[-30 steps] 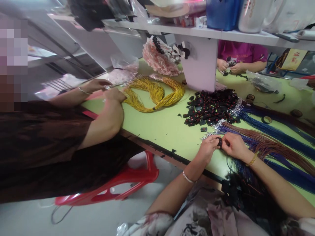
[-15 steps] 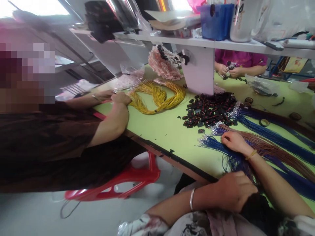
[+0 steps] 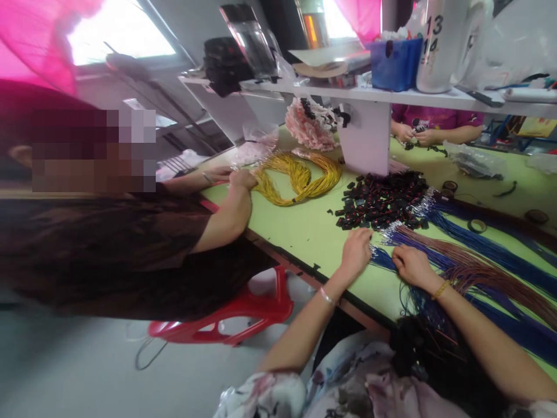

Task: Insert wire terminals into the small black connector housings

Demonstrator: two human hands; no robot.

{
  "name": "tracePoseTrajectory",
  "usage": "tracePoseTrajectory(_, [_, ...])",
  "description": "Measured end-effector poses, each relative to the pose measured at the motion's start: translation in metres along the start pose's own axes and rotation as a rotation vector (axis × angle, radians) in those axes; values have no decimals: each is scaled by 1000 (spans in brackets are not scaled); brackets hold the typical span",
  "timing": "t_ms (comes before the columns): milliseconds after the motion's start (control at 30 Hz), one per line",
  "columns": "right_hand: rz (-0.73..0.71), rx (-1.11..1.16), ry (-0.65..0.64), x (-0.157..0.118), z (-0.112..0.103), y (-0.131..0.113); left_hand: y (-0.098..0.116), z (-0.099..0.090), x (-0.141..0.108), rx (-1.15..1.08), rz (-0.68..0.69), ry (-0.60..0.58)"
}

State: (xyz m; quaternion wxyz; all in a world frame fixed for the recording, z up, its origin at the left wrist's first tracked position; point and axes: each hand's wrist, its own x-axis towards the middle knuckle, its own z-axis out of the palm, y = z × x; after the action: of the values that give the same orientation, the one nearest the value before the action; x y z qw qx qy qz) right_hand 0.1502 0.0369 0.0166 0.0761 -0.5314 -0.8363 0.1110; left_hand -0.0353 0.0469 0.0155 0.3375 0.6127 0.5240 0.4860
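Observation:
My left hand [image 3: 357,251] is at the near edge of a pile of small black pieces [image 3: 383,197], its fingers bent together; what they hold, if anything, is too small to make out. Just right of it, my right hand [image 3: 411,264] rests closed on a bundle of blue wires [image 3: 383,258] with silvery ends. Whether a wire is pinched there is hidden. Brown and purple wires [image 3: 452,249] fan out beyond my right hand, and another blue bundle [image 3: 470,232] lies further back. Dark material [image 3: 426,348] lies in my lap.
On the left a person [image 3: 226,220] reaches toward yellow wires [image 3: 300,180]. A shelf [image 3: 304,90] with a blue basket [image 3: 395,64] crosses above the green table [image 3: 282,223]. Another person's hands [image 3: 418,136] work behind it. A red stool [image 3: 243,313] stands below.
My left hand has moved from above my lap up and forward to the black pieces. My right hand stays at the blue wires. The view has shifted slightly.

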Motion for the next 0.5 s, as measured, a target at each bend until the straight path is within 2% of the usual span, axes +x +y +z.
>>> tracePoseTrajectory(67, [-17, -33, 16, -1, 1, -1, -18, -10, 25, 91, -34, -65])
tracePoseTrajectory(133, [-24, -51, 29, -2, 1, -2, -27, -15, 35, 199, -30, -136])
tracePoseTrajectory(200, [-28, -56, 50, -3, 0, -2, -29, -19, 34, 285, -32, -142])
tracePoseTrajectory(300, [-30, -61, 116, -6, -1, -1, -29, -23, 25, 296, -57, -67])
tracePoseTrajectory(400, [-6, 77, 155, -6, -3, 1, -30, -25, 19, 84, -124, 28])
tracePoseTrajectory(500, [12, 361, 162, -3, -7, 2, -27, -26, 15, -308, -274, 54])
